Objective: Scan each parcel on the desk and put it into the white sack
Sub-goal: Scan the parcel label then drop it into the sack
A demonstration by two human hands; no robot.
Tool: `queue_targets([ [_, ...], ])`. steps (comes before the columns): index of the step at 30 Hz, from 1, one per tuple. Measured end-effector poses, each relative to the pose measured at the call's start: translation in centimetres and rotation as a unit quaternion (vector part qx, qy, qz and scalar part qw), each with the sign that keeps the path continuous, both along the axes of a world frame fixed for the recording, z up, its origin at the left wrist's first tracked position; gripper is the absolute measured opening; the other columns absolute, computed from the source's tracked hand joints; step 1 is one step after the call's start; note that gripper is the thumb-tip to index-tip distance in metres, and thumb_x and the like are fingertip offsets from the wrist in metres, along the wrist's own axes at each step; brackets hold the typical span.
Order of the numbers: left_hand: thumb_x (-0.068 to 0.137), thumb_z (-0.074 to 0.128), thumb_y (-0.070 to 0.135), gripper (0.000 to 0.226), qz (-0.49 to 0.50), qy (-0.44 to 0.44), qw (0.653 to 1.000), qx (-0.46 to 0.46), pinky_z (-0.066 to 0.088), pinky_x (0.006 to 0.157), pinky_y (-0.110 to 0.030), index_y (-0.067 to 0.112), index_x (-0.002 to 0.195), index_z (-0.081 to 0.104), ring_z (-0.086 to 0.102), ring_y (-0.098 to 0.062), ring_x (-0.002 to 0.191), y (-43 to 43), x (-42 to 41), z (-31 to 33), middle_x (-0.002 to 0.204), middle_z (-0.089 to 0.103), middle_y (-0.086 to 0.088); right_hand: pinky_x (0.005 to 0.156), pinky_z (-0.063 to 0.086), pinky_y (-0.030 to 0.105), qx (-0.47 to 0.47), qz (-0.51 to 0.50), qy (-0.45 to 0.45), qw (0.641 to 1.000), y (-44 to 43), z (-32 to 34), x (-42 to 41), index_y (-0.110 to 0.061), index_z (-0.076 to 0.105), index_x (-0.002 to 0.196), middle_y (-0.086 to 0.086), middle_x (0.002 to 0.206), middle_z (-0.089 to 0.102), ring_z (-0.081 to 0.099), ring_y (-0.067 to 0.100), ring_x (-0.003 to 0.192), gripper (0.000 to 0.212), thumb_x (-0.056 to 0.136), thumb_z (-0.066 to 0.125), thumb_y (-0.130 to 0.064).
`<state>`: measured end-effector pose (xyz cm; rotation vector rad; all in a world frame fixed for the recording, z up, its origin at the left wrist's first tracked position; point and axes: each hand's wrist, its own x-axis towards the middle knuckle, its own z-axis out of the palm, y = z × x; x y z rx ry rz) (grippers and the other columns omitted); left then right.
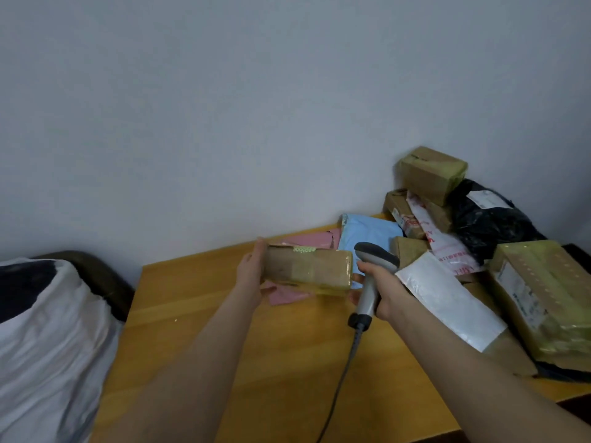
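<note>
A pale grey wall point(224, 107) backs a yellow wooden desk point(256, 362), and the white sack point(51, 346) stands just beside the desk's left edge, its mouth open and dark inside. Unsorted parcels are heaped on the desk's far right corner: a large tape-wrapped carton point(543, 298) nearest the right edge, a black plastic bag parcel point(489, 225) behind it, a brown box point(431, 174) on top of the heap against the wall, a white padded mailer point(447, 302) leaning out toward the front, and a blue mailer point(367, 231) and a pink mailer point(307, 240) lying flat near the wall. Above the middle of the desk, clear of its surface, a person holds a brown taped parcel point(307, 271) lengthwise. The left hand point(252, 270) grips its left end, thumb over the top and fingers curled beneath. The right hand point(380, 292) is wrapped tightly around the handle of a grey barcode scanner point(371, 282), whose head sits just beside the parcel's right end. The scanner's cable point(342, 378) trails down across the desk toward the camera.
</note>
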<state>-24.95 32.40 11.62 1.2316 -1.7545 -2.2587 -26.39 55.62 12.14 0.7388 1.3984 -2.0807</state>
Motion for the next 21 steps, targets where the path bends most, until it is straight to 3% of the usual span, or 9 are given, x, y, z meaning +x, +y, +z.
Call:
queue_targets([
  [3, 0.082, 0.07, 0.041, 0.032, -0.003, 0.001, 1.0, 0.005, 0.054, 0.076, -0.052, 0.016, 0.093, 0.054, 0.053, -0.034, 0.099, 0.0, 1.2, 0.9, 0.1, 0.053, -0.009, 0.077, 0.055, 0.044, 0.021, -0.023, -0.002, 1.0, -0.3, -0.2, 1.2, -0.01, 0.061, 0.098, 0.012, 0.087, 0.063, 0.06, 0.029, 0.078, 0.027, 0.082, 0.076, -0.025],
  [5, 0.082, 0.07, 0.029, 0.024, -0.014, -0.009, 1.0, -0.007, 0.054, 0.065, -0.045, 0.014, 0.094, 0.055, 0.052, -0.032, 0.093, -0.2, 2.2, 1.1, 0.1, 0.052, -0.012, 0.088, 0.054, 0.051, 0.029, -0.034, 0.003, 0.999, -0.4, -0.3, 2.0, -0.011, 0.059, 0.095, 0.012, 0.092, 0.064, 0.061, 0.033, 0.09, 0.033, 0.078, 0.08, -0.029],
  [8, 0.085, 0.059, 0.014, 0.014, -0.028, 0.018, 0.999, -0.017, 0.045, 0.056, -0.033, 0.011, 0.099, 0.057, 0.048, -0.025, 0.083, -0.3, 3.7, 1.1, 0.095, 0.05, -0.009, 0.089, 0.054, 0.051, 0.026, -0.017, 0.019, 0.999, -0.4, 0.2, 3.2, -0.01, 0.061, 0.098, 0.012, 0.097, 0.067, 0.063, 0.033, 0.096, 0.036, 0.076, 0.081, -0.03],
  [10, 0.086, 0.051, 0.009, 0.023, -0.047, 0.035, 0.998, -0.029, 0.04, 0.059, -0.029, 0.012, 0.107, 0.06, 0.046, -0.022, 0.083, -0.1, 4.7, 1.3, 0.097, 0.052, -0.008, 0.082, 0.055, 0.047, 0.028, -0.004, 0.035, 0.999, -0.2, 0.5, 3.9, -0.01, 0.061, 0.099, 0.012, 0.098, 0.067, 0.063, 0.032, 0.094, 0.03, 0.078, 0.08, -0.022],
  [13, 0.089, 0.046, 0.013, 0.022, -0.077, 0.025, 0.997, -0.009, 0.04, 0.059, -0.029, 0.014, 0.104, 0.061, 0.05, -0.022, 0.078, 0.5, 6.2, 2.1, 0.091, 0.055, -0.007, 0.06, 0.05, 0.037, 0.039, -0.006, 0.069, 0.997, 0.2, 0.9, 4.8, -0.01, 0.058, 0.096, 0.009, 0.091, 0.064, 0.06, 0.025, 0.079, 0.023, 0.081, 0.076, -0.013],
  [15, 0.09, 0.054, 0.024, 0.027, -0.088, 0.004, 0.996, 0.011, 0.047, 0.06, -0.03, 0.008, 0.111, 0.062, 0.057, -0.024, 0.079, 0.4, 7.3, 2.4, 0.092, 0.062, -0.01, 0.056, 0.047, 0.033, 0.046, -0.001, 0.097, 0.994, 0.3, 1.1, 5.4, -0.009, 0.057, 0.102, 0.007, 0.09, 0.064, 0.06, 0.022, 0.077, 0.027, 0.081, 0.075, -0.011],
  [18, 0.09, 0.061, 0.036, 0.03, -0.102, -0.042, 0.994, -0.017, 0.051, 0.062, -0.031, 0.011, 0.107, 0.062, 0.059, -0.023, 0.077, -0.5, 8.9, 3.0, 0.09, 0.062, -0.01, 0.057, 0.047, 0.031, 0.058, 0.023, 0.131, 0.989, 0.3, 1.4, 6.2, -0.009, 0.06, 0.101, 0.007, 0.093, 0.067, 0.061, 0.02, 0.079, 0.026, 0.081, 0.075, -0.009],
  [21, 0.083, 0.068, 0.039, 0.037, -0.123, -0.072, 0.99, -0.013, 0.054, 0.071, -0.037, 0.014, 0.109, 0.061, 0.061, -0.025, 0.083, -1.7, 10.3, 3.2, 0.097, 0.063, -0.011, 0.07, 0.054, 0.035, 0.056, 0.034, 0.152, 0.986, -0.3, 1.3, 6.9, -0.012, 0.061, 0.095, 0.008, 0.095, 0.068, 0.064, 0.023, 0.087, 0.022, 0.08, 0.076, -0.008],
])
